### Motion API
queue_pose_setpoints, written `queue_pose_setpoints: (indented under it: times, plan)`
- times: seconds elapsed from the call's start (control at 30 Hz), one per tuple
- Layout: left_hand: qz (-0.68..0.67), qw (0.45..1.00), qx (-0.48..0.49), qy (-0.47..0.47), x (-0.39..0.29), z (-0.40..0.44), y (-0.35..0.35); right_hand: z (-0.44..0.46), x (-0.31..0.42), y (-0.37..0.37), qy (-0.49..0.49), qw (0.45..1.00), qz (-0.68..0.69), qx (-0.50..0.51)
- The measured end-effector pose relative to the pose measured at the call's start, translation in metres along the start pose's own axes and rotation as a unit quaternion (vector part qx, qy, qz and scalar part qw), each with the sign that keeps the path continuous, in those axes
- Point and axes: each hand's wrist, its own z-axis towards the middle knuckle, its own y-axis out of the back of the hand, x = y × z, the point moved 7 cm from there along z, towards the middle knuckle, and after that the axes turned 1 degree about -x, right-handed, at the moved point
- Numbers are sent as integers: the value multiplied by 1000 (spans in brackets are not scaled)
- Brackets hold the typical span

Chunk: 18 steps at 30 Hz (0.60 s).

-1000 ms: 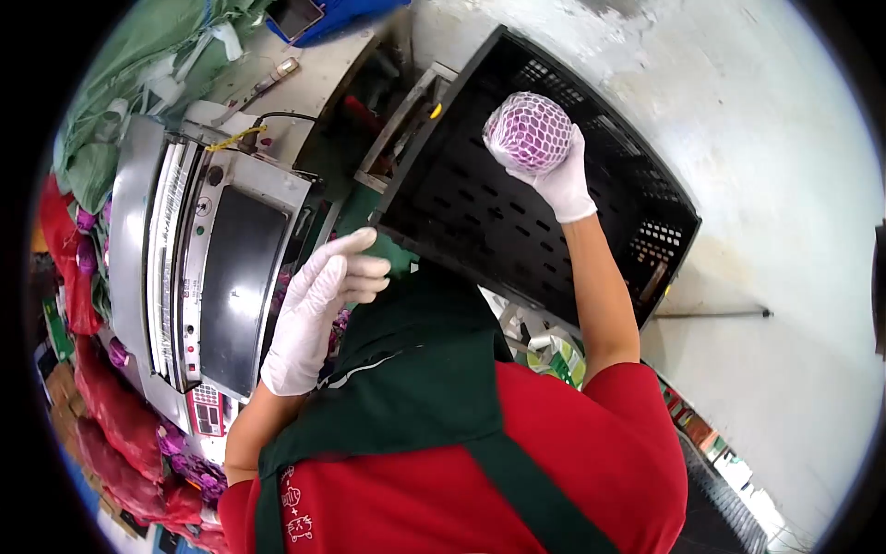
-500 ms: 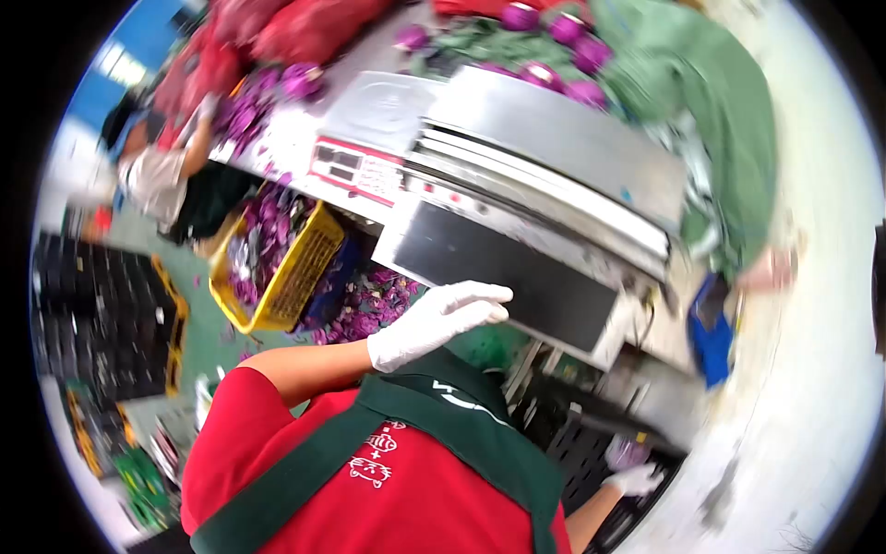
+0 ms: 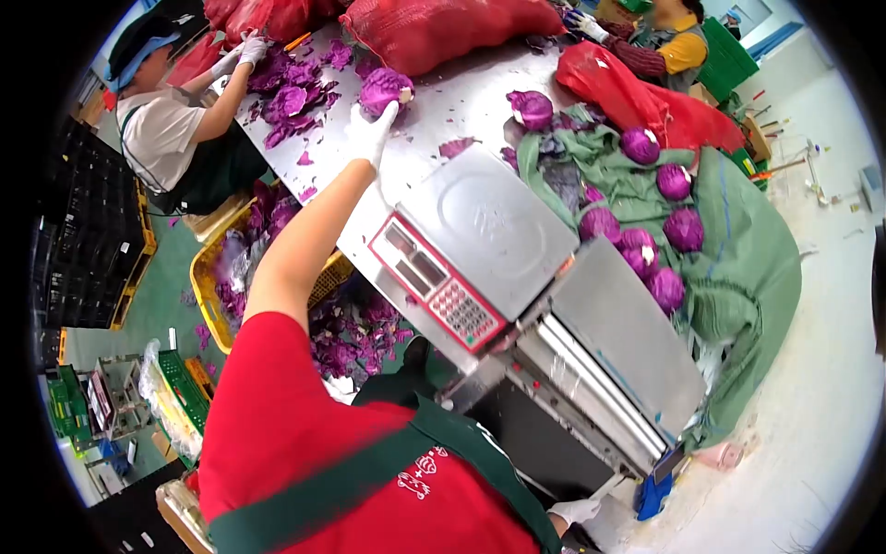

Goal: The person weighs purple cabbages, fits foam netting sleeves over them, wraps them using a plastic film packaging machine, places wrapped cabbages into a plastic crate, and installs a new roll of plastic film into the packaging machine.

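- Purple cabbage: on the surface, inward from its edge by the yellow basket; nearly round, no clear long axis, pale stem end toward view right.
- Left hand: nearer; cabbage directly beyond, touching its fingers; whether grasped, cannot tell.
- Right hand: well apart; its grip cannot be told.

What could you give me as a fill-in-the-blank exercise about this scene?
1. The person's ____ hand is at a purple cabbage on the metal table.
2. The scale has a control panel edged in ____.
3. The basket holding purple leaves is ____.
4. Several loose cabbages lie on a ____ cloth.

Missing words: left; red; yellow; green.
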Motion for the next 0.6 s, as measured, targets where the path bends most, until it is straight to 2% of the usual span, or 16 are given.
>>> queue_pose_setpoints:
  times: [0.07,0.13,0.23,0.27,0.3,0.33,0.37,0.4,0.47,0.5,0.53,0.6]
  plan:
    - [164,981,-107,0,38,74,-18,31,-35,-6,-16,998,-65,20]
    - [186,974,-104,78,39,110,-34,52,-69,-3,-1,999,-12,-40]
    - [200,967,-94,126,63,144,-57,54,-71,3,-23,998,-64,-13]
    - [208,962,-86,155,69,148,-62,53,-64,-3,21,938,-345,31]
    - [167,970,-66,162,79,152,-67,53,-61,-12,60,798,-596,72]
    - [126,976,-45,170,91,155,-69,58,-66,-13,61,797,-598,67]
    - [111,979,-55,159,92,156,-67,74,-85,-13,109,786,-607,42]
    - [115,982,-68,131,97,162,-64,72,-78,-11,91,810,-579,34]
    - [-17,993,23,116,149,196,-69,59,-66,-5,8,912,-410,1]
    - [-135,970,41,198,113,157,-64,39,-48,-4,-44,959,-279,-21]
    - [-207,957,60,194,119,155,-65,19,-27,-3,-72,978,-192,-37]
    - [-277,923,72,256,105,127,-64,-6,2,-2,-80,987,-134,-28]
